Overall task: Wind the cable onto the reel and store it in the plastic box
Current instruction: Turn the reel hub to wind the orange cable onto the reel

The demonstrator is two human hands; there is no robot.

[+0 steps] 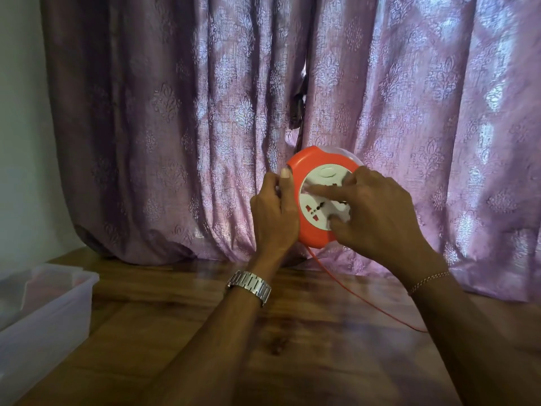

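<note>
The left hand [275, 213] grips the orange rim of the reel [311, 230], holding it up above the worktop [181, 323]; the right hand [377, 218] presses curled fingers on the reel's white socket face, seemingly to turn it. The orange cable [360, 298] trails down from the reel's underside across the wood, toward the right. The reel looks like light, rigid, smooth plastic (best held by the rim), the cable limp and prone to snagging. The plastic box [44, 326] waits well left of the reel.
</note>
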